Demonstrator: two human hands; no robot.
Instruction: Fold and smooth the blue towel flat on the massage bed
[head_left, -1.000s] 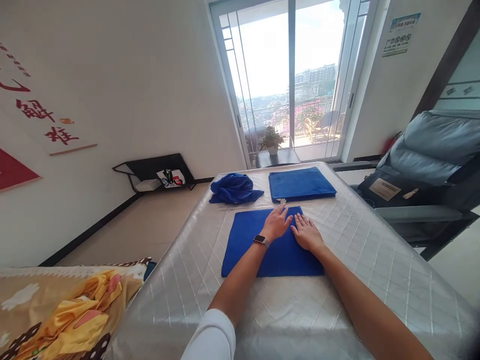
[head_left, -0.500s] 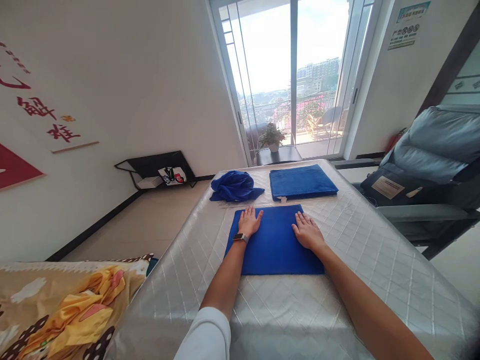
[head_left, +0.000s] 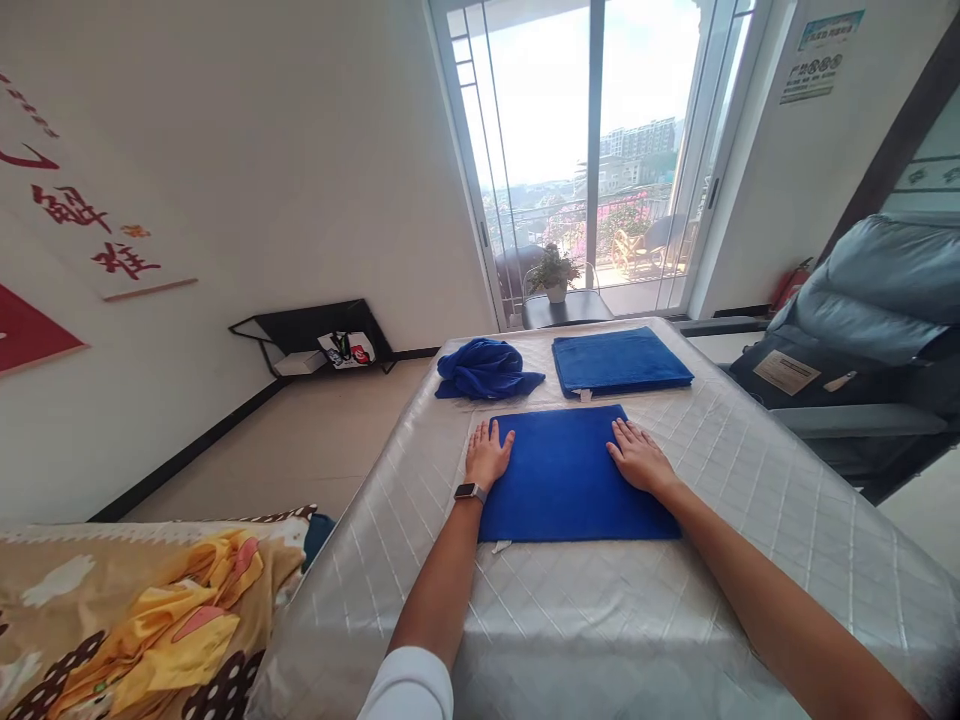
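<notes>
Tablecloth (head_left: 772,520), silver and quilted, spreads out on every side of the flat blue towel (head_left: 562,480), and that wide margin looks handy for moving the arms. Well off to the right of the towel stands a padded recliner (head_left: 870,300), seemingly clear of both elbows. And here's the flat towel itself, laid squarely in front of the body, probably so that both sides come within equal reach! Just beyond it, to the right, the folded towel stack (head_left: 622,360) lies with its edges lined up, apart from it, as if parked to keep its shape. Beyond it to the left, a crumpled towel (head_left: 487,375) sits heaped, presumably put there to leave the near space free.

Down to the hands! The left hand (head_left: 489,458) rests palm down across the towel's left edge, fingers extended; the right hand (head_left: 641,455) mirrors it over the right edge, near the far corner. Neither grips anything; that spread seems right for pinning and smoothing. A smartwatch (head_left: 469,491) sits just left of the towel, and a white label (head_left: 501,547) pokes from its near edge, probably sewn there.
</notes>
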